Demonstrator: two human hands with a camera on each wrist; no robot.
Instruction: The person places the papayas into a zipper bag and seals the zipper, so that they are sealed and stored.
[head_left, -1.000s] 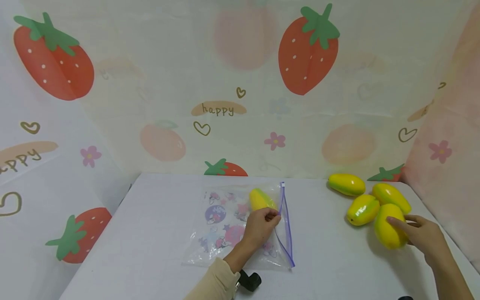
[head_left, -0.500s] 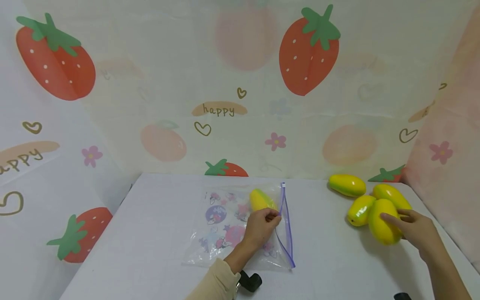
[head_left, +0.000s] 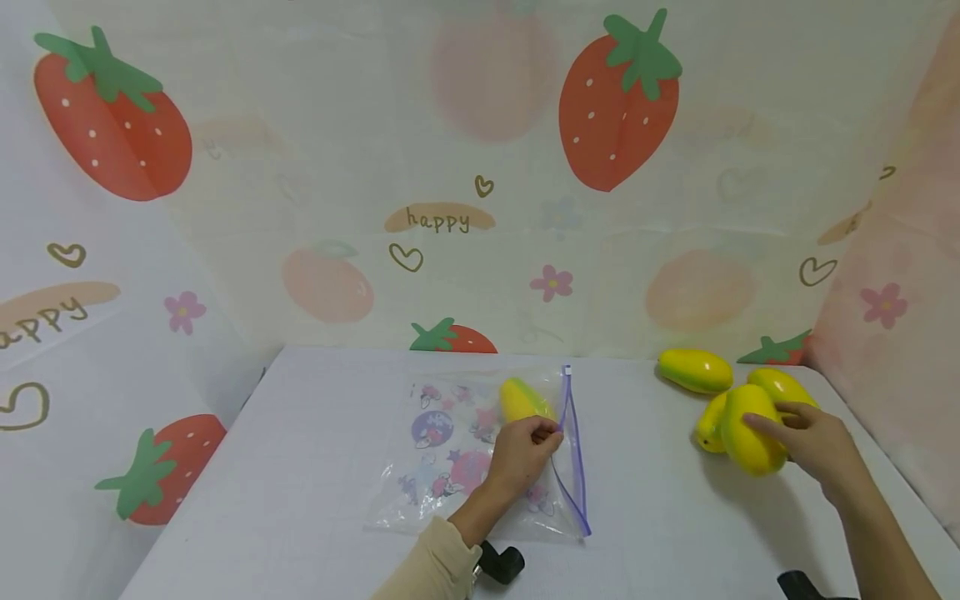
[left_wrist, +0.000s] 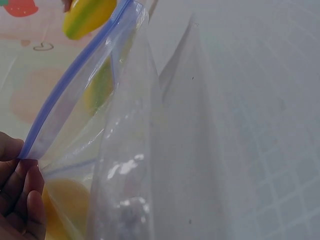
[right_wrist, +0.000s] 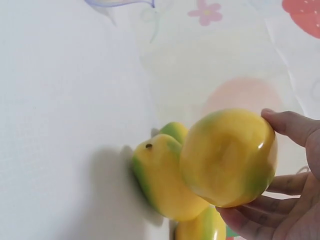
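Observation:
My left hand (head_left: 519, 457) pinches the purple zip edge (left_wrist: 62, 82) of a clear printed zip bag (head_left: 405, 500) lying on the table. Inside the bag is one glossy yellow-green papaya (head_left: 523, 398), partly covered by that hand in the head view. My right hand (head_left: 817, 443) grips another papaya (head_left: 752, 433) between thumb and fingers, raised off the table at the right. Beneath and behind it lie a papaya (right_wrist: 167, 182) that it partly hides, one at the back right (head_left: 780, 385) and one farther left (head_left: 693, 371).
A black device part (head_left: 501, 563) shows beside the left wrist, another black part (head_left: 798, 586) near the right forearm. The white table (head_left: 300, 467) meets a fruit-printed cloth backdrop (head_left: 510, 275) at the back and sides.
My right hand has moved left and up with the papaya, which now covers more of the one behind it. The left hand and the bag have stayed in place.

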